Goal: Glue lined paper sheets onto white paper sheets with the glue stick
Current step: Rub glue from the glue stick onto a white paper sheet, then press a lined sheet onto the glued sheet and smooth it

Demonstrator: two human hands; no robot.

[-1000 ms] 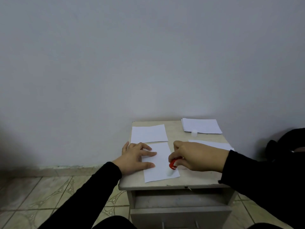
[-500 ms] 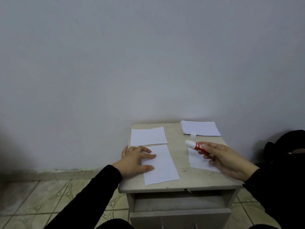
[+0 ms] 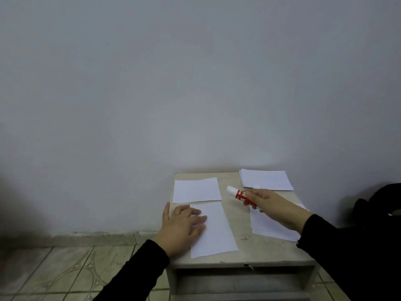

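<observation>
Since a second ago the glue stick has been lifted off the near sheet, gripped by the right hand. That sheet is pressed flat by the open left hand. Laying a sheet on it appears to remain.

Long black sleeves on both arms — plain, cuffs at wrists, both hands bare.

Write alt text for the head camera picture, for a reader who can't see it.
A person's right hand holds an uncapped red glue stick above a small table, while the left hand rests flat on a paper sheet. More sheets lie around it.
</observation>
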